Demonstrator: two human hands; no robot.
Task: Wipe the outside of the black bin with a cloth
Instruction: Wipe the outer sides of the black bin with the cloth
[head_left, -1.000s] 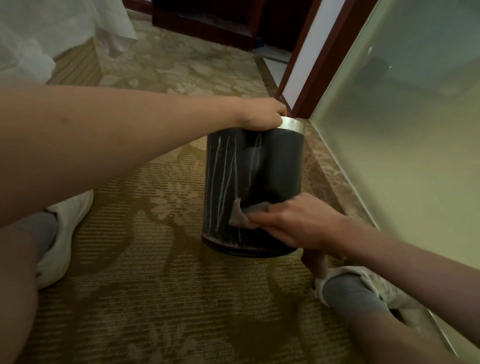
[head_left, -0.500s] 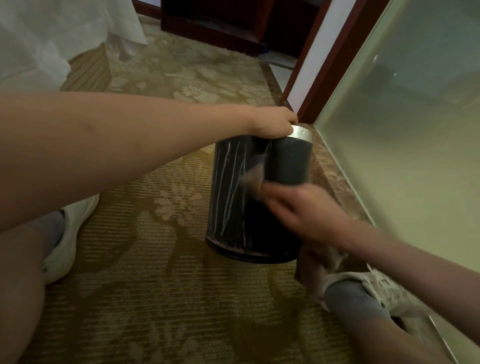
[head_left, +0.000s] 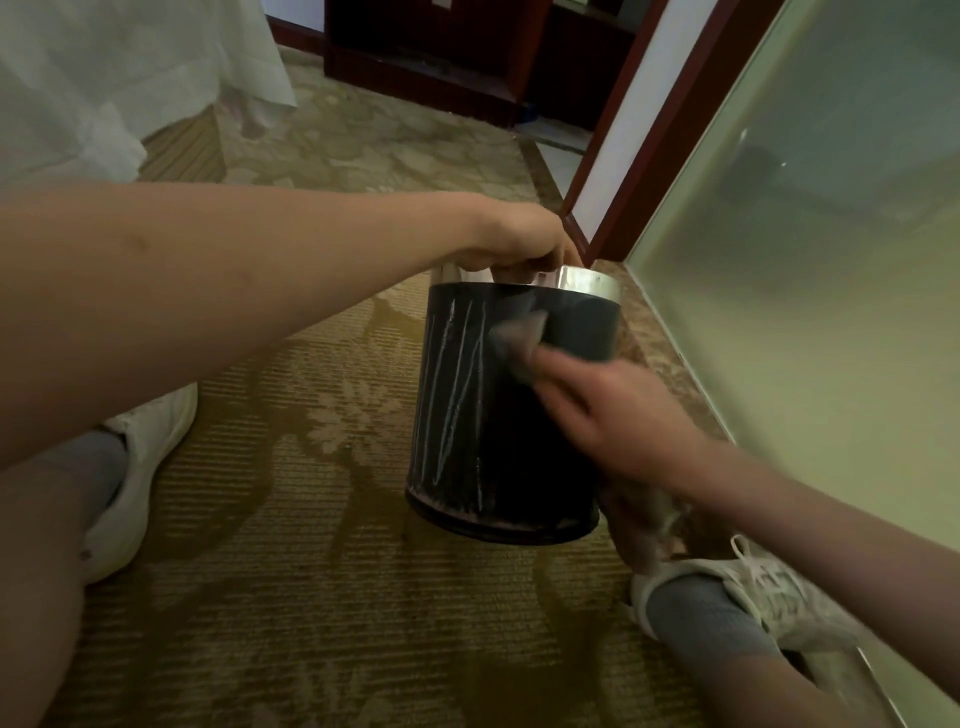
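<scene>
head view: your left hand (head_left: 524, 244) grips the black bin (head_left: 493, 441) by its silver rim (head_left: 589, 283); your right hand (head_left: 618, 415), blurred, pinches the cloth (head_left: 517, 335) against the bin's upper side. it stands on the carpet (head_left: 311, 571).

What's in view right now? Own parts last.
bin: one, black with silver rim, on the carpet, centre
cloth: one, grey, against the bin's upper side
carpet: one, tan floral, whole floor
glass panel: one, frosted green, right
door frame: one, dark red, behind the bin
cabinet: one, dark wood, top
fabric: one, white, top left
shoes: two, white, either side of the bin
socks: two, grey, in the shoes
left hand: one, grips the bin's rim
right hand: one, blurred, holds the cloth
</scene>
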